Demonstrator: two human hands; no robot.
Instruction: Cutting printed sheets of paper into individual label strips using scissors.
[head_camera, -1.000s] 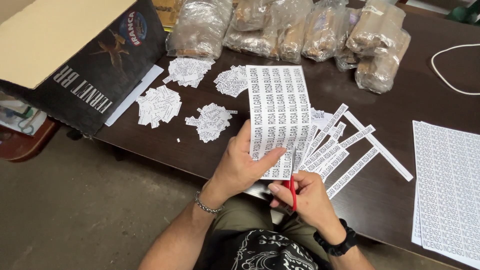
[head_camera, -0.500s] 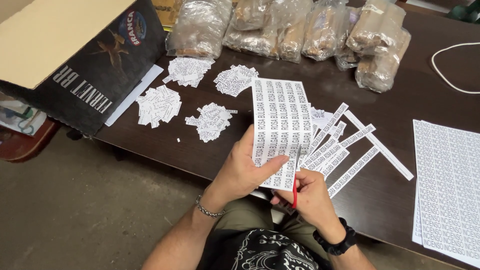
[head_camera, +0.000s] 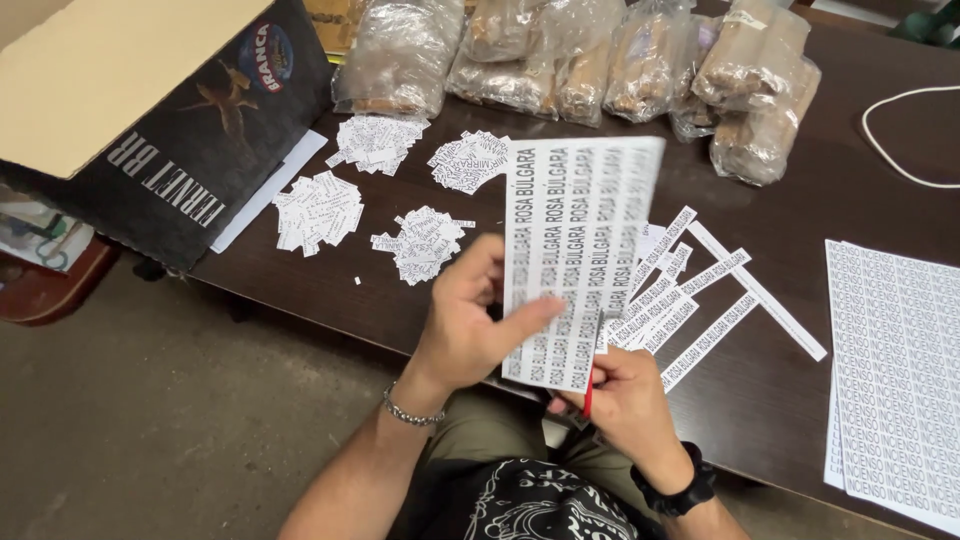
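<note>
My left hand (head_camera: 470, 330) pinches the printed label sheet (head_camera: 580, 250); right hand (head_camera: 620, 400) grips red-handled scissors (head_camera: 588, 398), mid-cut. Cut strips (head_camera: 700, 290) lie at three o'clock; next snip needs line-following.

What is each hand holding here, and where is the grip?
Left hand: printed label sheet, gripped at its lower left edge. Right hand: red-handled scissors, by the handle.

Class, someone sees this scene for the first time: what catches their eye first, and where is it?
The printed label sheet held up at centre by the left hand, while the right hand grips red-handled scissors at its lower edge. Cut paper strips fan out just right; clear bags line the table's far edge.
</note>
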